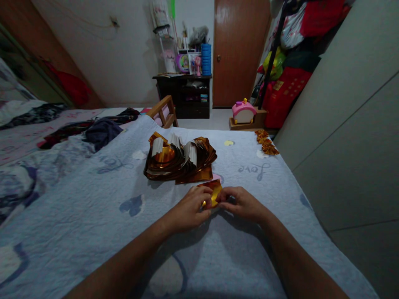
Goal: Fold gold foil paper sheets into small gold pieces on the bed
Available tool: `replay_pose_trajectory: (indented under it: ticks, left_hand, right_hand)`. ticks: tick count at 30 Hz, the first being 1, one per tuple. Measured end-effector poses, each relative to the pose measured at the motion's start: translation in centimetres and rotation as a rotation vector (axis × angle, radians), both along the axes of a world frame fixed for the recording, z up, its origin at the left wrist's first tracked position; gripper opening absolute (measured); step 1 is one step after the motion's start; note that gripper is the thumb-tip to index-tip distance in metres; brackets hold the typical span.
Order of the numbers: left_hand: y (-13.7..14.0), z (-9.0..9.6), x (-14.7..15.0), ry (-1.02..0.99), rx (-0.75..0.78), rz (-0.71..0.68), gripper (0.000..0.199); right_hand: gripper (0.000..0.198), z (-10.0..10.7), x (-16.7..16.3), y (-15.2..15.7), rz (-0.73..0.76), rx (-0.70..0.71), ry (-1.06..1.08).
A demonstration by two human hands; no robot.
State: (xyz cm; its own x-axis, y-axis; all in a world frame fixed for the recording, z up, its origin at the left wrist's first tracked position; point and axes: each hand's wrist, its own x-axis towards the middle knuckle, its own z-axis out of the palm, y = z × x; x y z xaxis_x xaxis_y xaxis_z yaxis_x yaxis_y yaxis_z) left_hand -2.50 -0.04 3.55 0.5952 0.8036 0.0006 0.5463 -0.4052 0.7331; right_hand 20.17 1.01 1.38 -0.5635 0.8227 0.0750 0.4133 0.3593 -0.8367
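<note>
A sheet of shiny gold foil paper (215, 192) is between my two hands, just above the blue bedspread. My left hand (195, 205) grips its left side with bent fingers, and a ring shows on one of them. At the right edge, my right hand (237, 203) pinches the foil between thumb and fingers. Just beyond lies a large loose stack of gold foil paper (165, 168), with curled sheets and pale undersides. Several folded gold foil pieces (267, 143) sit in a row near the bed's far right corner.
The light blue bedspread (93, 216) has heart and lettering prints. Clothes (102, 133) lie to the left. Beyond the bed are a dark cabinet (183, 95), a wooden chair (163, 112), a pink toy case (243, 112) and a door. A pale wardrobe (349, 137) stands close on the right.
</note>
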Motion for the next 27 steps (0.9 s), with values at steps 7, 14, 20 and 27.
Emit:
replay_pose_trajectory:
  ticks: [7,14,20,27]
  left_hand:
    - [1.1,-0.7,0.5,-0.173,-0.102,-0.028,0.020]
    - [1.4,-2.8,0.3,-0.385,-0.159,0.060,0.023]
    - [1.0,-3.1,0.2,-0.347,-0.071,0.043,0.017]
    - [1.0,-3.5,0.7,-0.288,0.045,0.144,0.014]
  right_hand:
    - [0.011,-0.3,0.1,0.2,-0.063,-0.055,0.058]
    - [0.023,-0.4,0.1,0.4,-0.036,-0.252,0.180]
    - [0.022,0.1,0.9,0.4,0.063,-0.352,0.129]
    - [0.011,-0.7,1.0,0.7,-0.122,-0.305,0.005]
